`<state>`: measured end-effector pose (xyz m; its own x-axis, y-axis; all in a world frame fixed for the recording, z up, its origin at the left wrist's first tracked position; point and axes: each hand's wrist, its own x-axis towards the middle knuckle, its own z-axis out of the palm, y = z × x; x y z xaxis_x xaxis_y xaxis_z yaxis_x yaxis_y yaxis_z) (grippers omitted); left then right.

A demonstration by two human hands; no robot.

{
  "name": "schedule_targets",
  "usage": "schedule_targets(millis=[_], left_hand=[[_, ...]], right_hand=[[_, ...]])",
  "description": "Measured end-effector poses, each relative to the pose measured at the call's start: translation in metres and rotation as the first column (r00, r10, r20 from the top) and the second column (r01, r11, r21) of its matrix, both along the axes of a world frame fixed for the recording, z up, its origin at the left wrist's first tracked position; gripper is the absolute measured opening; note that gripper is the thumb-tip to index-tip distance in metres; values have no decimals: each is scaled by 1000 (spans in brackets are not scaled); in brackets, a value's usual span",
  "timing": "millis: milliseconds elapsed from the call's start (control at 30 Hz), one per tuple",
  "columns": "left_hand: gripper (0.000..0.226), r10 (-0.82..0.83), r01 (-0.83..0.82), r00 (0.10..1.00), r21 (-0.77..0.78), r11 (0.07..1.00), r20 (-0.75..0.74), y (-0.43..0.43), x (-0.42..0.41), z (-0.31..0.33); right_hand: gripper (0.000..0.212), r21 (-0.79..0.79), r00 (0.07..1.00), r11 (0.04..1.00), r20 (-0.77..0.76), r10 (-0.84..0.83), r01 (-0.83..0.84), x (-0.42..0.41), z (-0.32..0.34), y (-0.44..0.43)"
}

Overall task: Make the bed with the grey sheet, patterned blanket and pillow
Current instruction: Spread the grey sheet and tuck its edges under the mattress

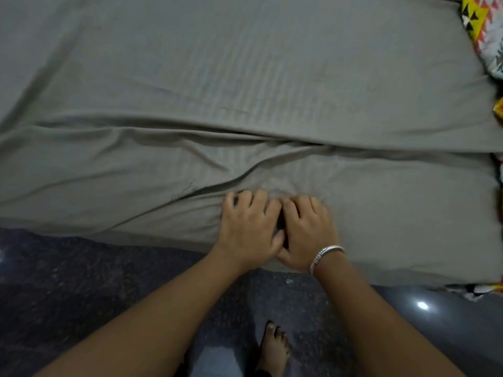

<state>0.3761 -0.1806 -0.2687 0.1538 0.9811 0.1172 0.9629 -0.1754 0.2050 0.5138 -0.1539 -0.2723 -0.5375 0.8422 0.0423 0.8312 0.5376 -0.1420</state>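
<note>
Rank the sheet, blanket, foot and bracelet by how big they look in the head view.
1. The sheet, filling most of the view.
2. The blanket and the foot: about alike, since only the blanket's edge shows.
3. The bracelet, the smallest.

Sheet (245, 63) open across top and left; one long fold (174, 126) runs crosswise mid-bed. Blanket (483, 31) bunched along right edge. Floor (81, 281) open near left, foot (273, 346) at bottom.

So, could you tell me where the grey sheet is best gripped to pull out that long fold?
Probably the near edge of the grey sheet, coming from the floor side. The long fold runs parallel to that edge, so a pull towards you works across it. The left hand and right hand bunch fabric there close together; a wider grip may spread the pull.
</note>
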Motion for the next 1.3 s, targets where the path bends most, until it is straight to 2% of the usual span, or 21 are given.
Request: schedule_targets(millis=[100, 167, 333, 433, 533, 600, 667, 733, 767, 867, 933, 1067, 1167, 1267, 1300], left_hand=[[13, -30, 34, 998, 75, 997, -49, 0, 8, -9], [5, -2, 8, 998, 94, 996, -70, -2, 13, -13], [11, -3, 3, 1000, 52, 999, 10, -21, 22, -10], [12, -136, 135, 989, 16, 991, 53, -42, 24, -12], [13, -283, 283, 958, 12, 959, 35, -63, 23, -19], [19, -242, 241, 970, 27, 970, 10, -70, 17, -16], [27, -93, 94, 994, 30, 995, -50, -71, 4, -12], [33, 53, -50, 991, 24, 998, -124, -63, -10, -11], [28, 81, -77, 986, 37, 996, -148, -59, -16, -11], [5, -21, 41, 984, 112, 993, -175, -46, -23, -10], [8, -116, 135, 982, 124, 983, -150, -44, -23, -9], [8, -256, 260, 964, 51, 964, -72, -63, -22, -15], [6, -269, 269, 963, -37, 963, -3, -75, -20, -17], [10, -250, 251, 966, -6, 968, 65, -70, -17, -10], [12, -252, 252, 965, 19, 968, 72, -65, -15, -6]], right_hand=[[41, 27, 996, 996, -26, 83, -82, 13, -3, -2], [24, 72, 996, 994, -26, 86, -84, 12, -6, -8], [16, 132, 996, 988, -34, 85, -80, 15, -5, -20], [13, 83, 981, 978, -25, 192, -189, 32, -9, -40], [11, -23, 967, 967, 16, 255, -255, 48, -13, -61], [17, -65, 976, 974, 2, 216, -215, 51, -9, -62], [33, -50, 992, 991, -39, 119, -121, 46, -1, -59], [34, 3, 997, 1000, -82, 7, -6, 36, 7, -55], [31, 23, 995, 999, -88, -40, 42, 30, 8, -52], [20, 26, 993, 994, -55, -108, 110, 13, 6, -42], [23, 21, 996, 996, 10, -90, 89, 6, 3, -41], [33, -12, 995, 999, 86, -42, 43, 7, 4, -51], [33, -56, 992, 998, 122, 31, -24, 14, 3, -61], [16, -6, 999, 1000, 40, -3, 3, 21, 4, -60], [19, 11, 999, 999, -3, -38, 38, 24, 6, -58]])
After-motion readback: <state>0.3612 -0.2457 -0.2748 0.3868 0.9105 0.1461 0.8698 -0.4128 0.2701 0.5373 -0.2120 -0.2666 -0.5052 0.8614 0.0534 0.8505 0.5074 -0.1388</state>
